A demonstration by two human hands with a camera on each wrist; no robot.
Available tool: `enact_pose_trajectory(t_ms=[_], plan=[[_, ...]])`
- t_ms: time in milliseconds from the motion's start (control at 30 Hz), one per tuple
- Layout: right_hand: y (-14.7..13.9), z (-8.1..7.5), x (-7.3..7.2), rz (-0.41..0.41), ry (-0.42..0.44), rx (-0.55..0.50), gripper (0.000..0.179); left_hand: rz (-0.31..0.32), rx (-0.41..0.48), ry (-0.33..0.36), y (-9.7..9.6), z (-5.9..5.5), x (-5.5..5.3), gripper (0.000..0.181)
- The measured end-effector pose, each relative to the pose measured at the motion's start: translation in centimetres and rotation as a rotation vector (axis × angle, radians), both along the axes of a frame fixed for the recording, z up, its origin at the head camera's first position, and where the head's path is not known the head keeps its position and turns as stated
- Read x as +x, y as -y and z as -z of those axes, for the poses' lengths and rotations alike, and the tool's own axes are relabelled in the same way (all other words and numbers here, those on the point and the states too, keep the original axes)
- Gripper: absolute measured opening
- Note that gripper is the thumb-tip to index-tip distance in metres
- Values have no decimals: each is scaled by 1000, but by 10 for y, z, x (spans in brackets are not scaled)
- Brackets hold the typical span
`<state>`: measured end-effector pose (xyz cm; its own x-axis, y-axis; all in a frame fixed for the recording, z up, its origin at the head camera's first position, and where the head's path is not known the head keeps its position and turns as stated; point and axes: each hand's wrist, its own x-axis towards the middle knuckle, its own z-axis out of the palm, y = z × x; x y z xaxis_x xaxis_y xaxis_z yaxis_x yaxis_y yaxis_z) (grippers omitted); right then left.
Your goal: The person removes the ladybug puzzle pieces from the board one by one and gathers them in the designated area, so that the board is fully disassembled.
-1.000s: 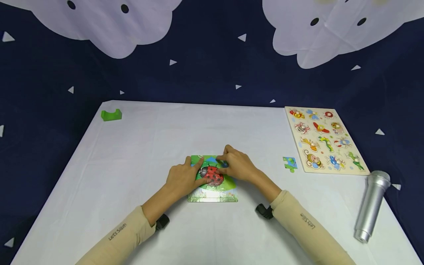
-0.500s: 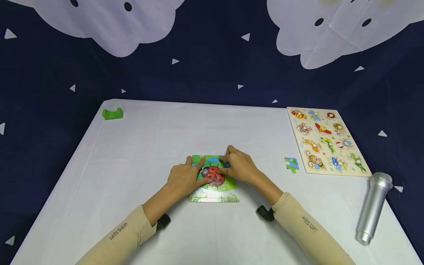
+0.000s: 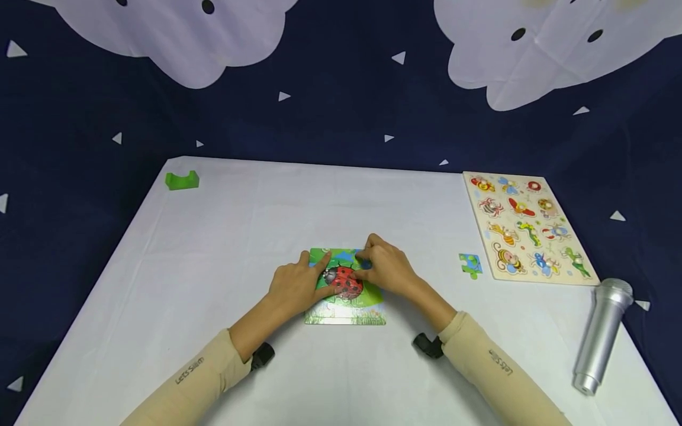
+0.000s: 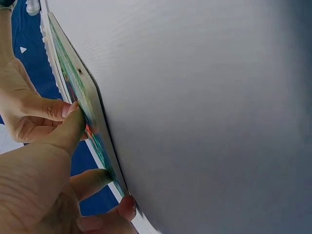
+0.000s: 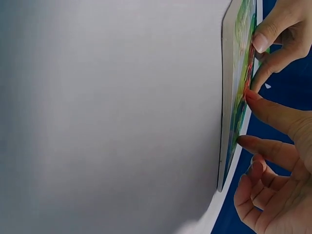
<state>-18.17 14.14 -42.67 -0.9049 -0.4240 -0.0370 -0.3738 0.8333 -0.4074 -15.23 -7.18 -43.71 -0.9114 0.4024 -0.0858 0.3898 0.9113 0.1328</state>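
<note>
- The ladybug puzzle [image 3: 351, 304] lies flat on the tabletop [image 3: 240, 219], at the centre of the frame, just below the middle; it looks light and stiff, a thin board with a glossy printed face, so likely a little slippery under dry fingertips
- Whole, it would probably be best taken by its two side edges and kept level; its pieces seem small and thin, better pressed from above than pried, and a tilt could spill them (the interlocking tabs look like the fragile part)
- The grip of the left hand [image 3: 295, 288] is spread, thumb and fingers apart; the thumb rests on the printed face and other fingertips touch near the edge
- The grip of the right hand [image 3: 391, 269] has thumb and index fingertip apart, both touching the face towards its upper right; the remaining fingers curl loosely
- Counted: two hands; one ladybug puzzle; one loose piece [image 3: 471, 264] right of centre; one insect board [image 3: 506, 220] at the upper right, with twelve figures in four rows of three; one silver microphone [image 3: 602, 337] at the lower right; one green block [image 3: 182, 182] at the upper left
</note>
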Motion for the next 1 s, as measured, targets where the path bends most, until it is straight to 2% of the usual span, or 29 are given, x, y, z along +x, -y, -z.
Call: enact_pose_trajectory(t_ms=[200,367,700,1000], plan=[[4,-1,2,54,69,-45,54,-5,15,-8,0,-1,0,78],[5,-1,5,66,66,-51,55,-8,30,11,0,-1,0,77],[4,-1,7,-7,-25,-14,53,-12,44,45,0,-1,0,77],[3,2,11,-123,-180,104,41,0,36,47,1,-1,0,77]])
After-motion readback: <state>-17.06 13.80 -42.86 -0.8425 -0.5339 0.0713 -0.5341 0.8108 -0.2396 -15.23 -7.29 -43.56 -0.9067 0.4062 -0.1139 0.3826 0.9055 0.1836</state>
